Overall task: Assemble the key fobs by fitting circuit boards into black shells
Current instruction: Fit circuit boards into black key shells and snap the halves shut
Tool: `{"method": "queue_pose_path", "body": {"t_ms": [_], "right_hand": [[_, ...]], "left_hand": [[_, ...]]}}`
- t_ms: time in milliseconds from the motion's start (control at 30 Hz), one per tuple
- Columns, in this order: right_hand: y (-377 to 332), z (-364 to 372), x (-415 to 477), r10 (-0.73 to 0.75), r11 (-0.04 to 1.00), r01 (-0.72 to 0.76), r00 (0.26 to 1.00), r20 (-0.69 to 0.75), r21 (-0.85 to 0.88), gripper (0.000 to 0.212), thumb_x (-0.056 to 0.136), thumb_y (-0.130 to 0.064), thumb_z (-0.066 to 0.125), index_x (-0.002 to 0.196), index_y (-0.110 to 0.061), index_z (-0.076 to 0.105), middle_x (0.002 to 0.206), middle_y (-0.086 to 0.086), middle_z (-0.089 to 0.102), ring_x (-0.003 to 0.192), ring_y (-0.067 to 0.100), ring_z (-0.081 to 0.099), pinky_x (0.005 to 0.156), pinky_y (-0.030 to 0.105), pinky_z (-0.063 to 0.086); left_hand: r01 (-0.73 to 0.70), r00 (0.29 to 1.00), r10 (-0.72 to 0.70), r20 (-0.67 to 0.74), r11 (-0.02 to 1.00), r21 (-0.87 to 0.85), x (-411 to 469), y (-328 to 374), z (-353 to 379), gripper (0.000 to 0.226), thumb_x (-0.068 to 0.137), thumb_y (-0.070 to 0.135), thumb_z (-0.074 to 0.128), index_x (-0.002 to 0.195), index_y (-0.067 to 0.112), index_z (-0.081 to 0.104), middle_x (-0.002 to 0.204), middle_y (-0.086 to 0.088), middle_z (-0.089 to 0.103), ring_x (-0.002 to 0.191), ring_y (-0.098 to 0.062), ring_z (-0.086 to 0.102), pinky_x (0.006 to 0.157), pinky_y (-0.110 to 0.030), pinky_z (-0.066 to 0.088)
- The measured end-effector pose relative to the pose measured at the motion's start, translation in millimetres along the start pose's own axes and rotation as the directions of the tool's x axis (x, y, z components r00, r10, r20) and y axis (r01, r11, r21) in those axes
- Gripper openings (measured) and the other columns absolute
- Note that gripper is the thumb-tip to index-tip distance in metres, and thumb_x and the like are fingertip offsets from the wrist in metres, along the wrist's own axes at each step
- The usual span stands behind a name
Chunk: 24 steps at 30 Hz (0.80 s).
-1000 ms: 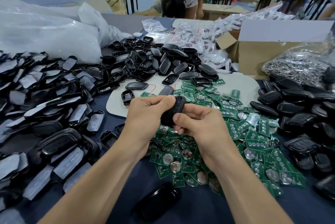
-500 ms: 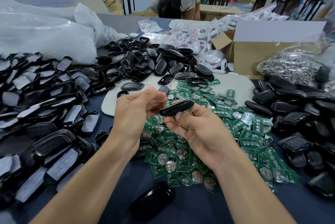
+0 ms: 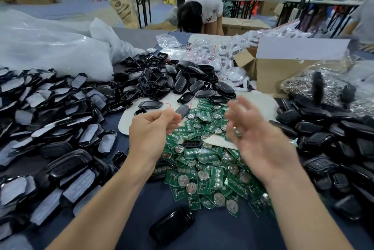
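Since half a second ago the black shell has gone from between our hands. The left grip (image 3: 151, 128) and right grip (image 3: 257, 136) have drawn apart and neither holds it, and we cannot tell which piece on the dark blue tabletop (image 3: 222, 235) it now is. On our left spreads the heap of film-covered shells (image 3: 50, 128). On our right lies a heap of closed black shells (image 3: 334, 138), and at the far side a heap of open black shells (image 3: 172, 81). Between them, under both grips, lies the pile of green circuit boards (image 3: 202, 160). Our left grip hovers over the pile's left edge, fingers loosely curled, with nothing seen in it. Our right grip, blurred, is released with its fingers spread, above the pile's right side. One small black frame (image 3: 191, 144) lies on the boards between the grips, touching neither. A lone shell (image 3: 172, 225) lies nearer us, well apart from both.
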State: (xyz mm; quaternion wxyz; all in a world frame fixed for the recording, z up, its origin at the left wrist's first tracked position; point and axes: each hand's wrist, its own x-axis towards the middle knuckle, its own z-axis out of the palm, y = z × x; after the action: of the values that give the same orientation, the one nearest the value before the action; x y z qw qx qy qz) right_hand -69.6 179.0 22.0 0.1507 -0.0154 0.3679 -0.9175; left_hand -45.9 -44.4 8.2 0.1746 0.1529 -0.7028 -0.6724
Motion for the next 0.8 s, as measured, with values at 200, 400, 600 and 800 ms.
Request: {"method": "queue_pose_path", "body": {"t_ms": [200, 400, 600, 800], "right_hand": [[40.2, 46.8, 28.7, -0.083, 0.607, 0.002, 0.995, -0.061, -0.795, 0.033, 0.09, 0.0, 0.069, 0.102, -0.029, 0.078, 0.1, -0.013, 0.079, 0.094, 0.001, 0.073, 0.083, 0.025, 0.054], [52.0, 74.2, 131.7, -0.08, -0.291, 0.11, 0.987, 0.139, -0.95, 0.049, 0.09, 0.003, 0.051, 0.133, -0.017, 0.065, 0.135, 0.008, 0.067, 0.099, 0.024, 0.064, 0.082, 0.036, 0.054], [63.7, 63.0, 164.7, 0.048, -0.641, 0.188, 0.978, 0.205, -0.744, 0.046, 0.087, 0.006, 0.057, 0.126, -0.016, 0.068, 0.125, 0.013, 0.07, 0.112, 0.034, 0.064, 0.088, 0.039, 0.055], [55.5, 53.0, 106.0, -0.361, -0.193, 0.108, 0.916, 0.173, -0.975, 0.03, 0.096, -0.011, 0.063, 0.119, -0.03, 0.07, 0.096, -0.006, 0.072, 0.084, 0.02, 0.065, 0.072, 0.033, 0.048]], "left_hand": [[-0.072, 0.978, 0.123, -0.169, 0.957, 0.281, 6.3, -2.3, -12.1, 0.02, 0.087, 0.051, 0.063, 0.082, 0.037, 0.078, 0.063, -0.003, 0.069, 0.05, -0.003, 0.05, 0.051, -0.019, 0.045], [0.02, 0.986, 0.063, -0.154, 0.874, 0.485, 16.6, -0.4, -21.9, 0.034, 0.096, 0.033, 0.061, 0.128, 0.037, 0.072, 0.118, -0.003, 0.072, 0.089, -0.025, 0.071, 0.085, -0.042, 0.06], [0.018, 0.988, 0.06, -0.139, 0.866, 0.5, 21.4, -3.5, -26.6, 0.041, 0.094, 0.025, 0.06, 0.133, 0.035, 0.069, 0.137, 0.0, 0.065, 0.094, -0.026, 0.071, 0.09, -0.042, 0.059], [-0.124, 0.987, 0.154, -0.041, 0.902, 0.414, 20.5, -7.1, -17.8, 0.036, 0.092, 0.025, 0.069, 0.126, 0.038, 0.073, 0.121, 0.02, 0.073, 0.072, 0.025, 0.057, 0.063, 0.006, 0.037]]}}
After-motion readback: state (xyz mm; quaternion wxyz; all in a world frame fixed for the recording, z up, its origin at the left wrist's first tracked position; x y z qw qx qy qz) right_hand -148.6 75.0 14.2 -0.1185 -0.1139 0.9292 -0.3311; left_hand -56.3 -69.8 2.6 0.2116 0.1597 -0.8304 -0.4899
